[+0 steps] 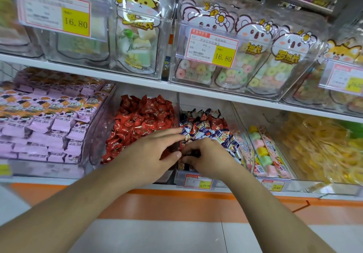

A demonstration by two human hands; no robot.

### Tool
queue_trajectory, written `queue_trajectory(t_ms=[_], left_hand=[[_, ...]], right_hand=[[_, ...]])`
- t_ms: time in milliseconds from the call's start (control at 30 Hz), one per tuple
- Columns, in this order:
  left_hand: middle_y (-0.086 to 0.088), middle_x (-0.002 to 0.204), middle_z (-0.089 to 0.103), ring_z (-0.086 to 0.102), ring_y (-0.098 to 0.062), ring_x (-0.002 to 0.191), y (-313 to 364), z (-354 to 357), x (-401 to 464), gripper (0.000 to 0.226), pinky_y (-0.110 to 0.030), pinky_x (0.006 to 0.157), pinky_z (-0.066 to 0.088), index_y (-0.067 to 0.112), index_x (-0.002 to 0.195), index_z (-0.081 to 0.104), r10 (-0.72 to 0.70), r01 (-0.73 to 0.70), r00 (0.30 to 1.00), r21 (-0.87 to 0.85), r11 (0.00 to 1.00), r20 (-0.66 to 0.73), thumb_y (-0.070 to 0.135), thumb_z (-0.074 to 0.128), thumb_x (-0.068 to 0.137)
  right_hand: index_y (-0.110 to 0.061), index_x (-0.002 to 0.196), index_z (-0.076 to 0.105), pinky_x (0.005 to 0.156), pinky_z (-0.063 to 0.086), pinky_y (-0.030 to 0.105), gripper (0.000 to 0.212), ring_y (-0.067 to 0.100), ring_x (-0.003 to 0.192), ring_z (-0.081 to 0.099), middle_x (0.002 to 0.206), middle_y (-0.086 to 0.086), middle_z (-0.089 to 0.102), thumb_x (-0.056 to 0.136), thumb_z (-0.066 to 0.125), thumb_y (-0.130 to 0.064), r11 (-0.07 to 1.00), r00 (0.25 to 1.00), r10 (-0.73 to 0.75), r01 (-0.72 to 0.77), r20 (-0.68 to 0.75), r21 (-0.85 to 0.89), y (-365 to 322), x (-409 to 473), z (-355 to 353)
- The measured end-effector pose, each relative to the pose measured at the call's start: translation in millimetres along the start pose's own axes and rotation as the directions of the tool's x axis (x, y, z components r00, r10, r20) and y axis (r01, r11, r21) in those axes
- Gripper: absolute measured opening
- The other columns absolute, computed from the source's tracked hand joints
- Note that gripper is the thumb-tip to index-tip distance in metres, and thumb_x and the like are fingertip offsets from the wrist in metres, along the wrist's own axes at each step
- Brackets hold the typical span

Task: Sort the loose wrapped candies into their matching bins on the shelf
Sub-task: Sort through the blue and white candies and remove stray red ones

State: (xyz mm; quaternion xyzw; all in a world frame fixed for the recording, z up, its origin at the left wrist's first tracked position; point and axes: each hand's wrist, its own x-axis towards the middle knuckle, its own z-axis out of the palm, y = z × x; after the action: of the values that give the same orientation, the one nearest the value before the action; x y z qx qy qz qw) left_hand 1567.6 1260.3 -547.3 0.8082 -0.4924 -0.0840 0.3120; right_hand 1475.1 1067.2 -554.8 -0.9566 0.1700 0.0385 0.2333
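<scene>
Both your hands reach into the lower shelf [137, 84]; your left hand [151, 154] lies spread, fingers straight, over the front of the red bin [98, 134], fingertips touching the blue-and-white candies [208, 130] next door, likely steadying or sweeping strays across; your right hand [206, 154] curls down into the blue bin [243, 134], fingers pinching at small wrapped candies near its front wall, probably picking out red ones that belong left; exactly what it holds is hidden. Red candies [141, 115] heap in their own bin; several red wrappers show among the blue, so sorting looks unfinished. Counted: two hands, four bins on this lower shelf, two price tags [198, 182] below; candies too many to count.
</scene>
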Motion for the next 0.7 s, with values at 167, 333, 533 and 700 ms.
queue_trajectory(t_ms=[167,333,533,700], left_hand=[[0.037,0.158,0.026,0.023,0.015,0.145,-1,0,1,0.049,-0.014,0.118,0.016,0.045,0.151,0.044,0.004,-0.004,1.0,-0.006,1.0,-0.005,0.044,0.052,0.103],[0.037,0.158,0.028,0.024,0.014,0.145,-1,0,1,0.048,-0.016,0.12,0.02,0.046,0.15,0.045,0.001,-0.001,1.0,-0.02,1.0,-0.012,0.044,0.053,0.103],[0.039,0.155,0.029,0.025,0.018,0.14,0,-1,2,0.045,-0.008,0.111,0.014,0.047,0.146,0.049,-0.004,0.004,0.999,-0.003,1.0,-0.034,0.037,0.056,0.103],[0.033,0.132,0.056,0.05,0.015,0.118,5,-3,2,0.033,-0.011,0.102,0.042,0.042,0.13,0.062,-0.06,0.049,0.989,-0.088,0.995,-0.135,0.035,0.065,0.097]], right_hand=[[-0.033,0.091,0.077,0.068,0.058,0.023,0.019,0.003,0.075,0.069,0.084,-0.013,0.075,0.091,0.074,-0.014,0.99,0.999,0.02,-0.015,-0.032,0.143,0,0,1],[-0.03,0.08,0.076,0.056,0.058,0.029,0.03,0.007,0.063,0.066,0.072,-0.01,0.072,0.09,0.063,-0.005,0.983,0.986,0.058,-0.03,-0.153,0.183,-6,0,10],[-0.027,0.083,0.079,0.065,0.059,0.04,0.033,0.021,0.068,0.069,0.074,-0.003,0.074,0.089,0.063,0.001,0.917,0.961,0.102,0.01,-0.258,0.4,-4,-2,3],[-0.013,0.092,0.079,0.075,0.061,0.03,0.022,0.018,0.076,0.071,0.087,0.011,0.077,0.091,0.067,0.006,0.76,0.917,0.172,0.109,-0.36,0.64,-11,-13,-24]])
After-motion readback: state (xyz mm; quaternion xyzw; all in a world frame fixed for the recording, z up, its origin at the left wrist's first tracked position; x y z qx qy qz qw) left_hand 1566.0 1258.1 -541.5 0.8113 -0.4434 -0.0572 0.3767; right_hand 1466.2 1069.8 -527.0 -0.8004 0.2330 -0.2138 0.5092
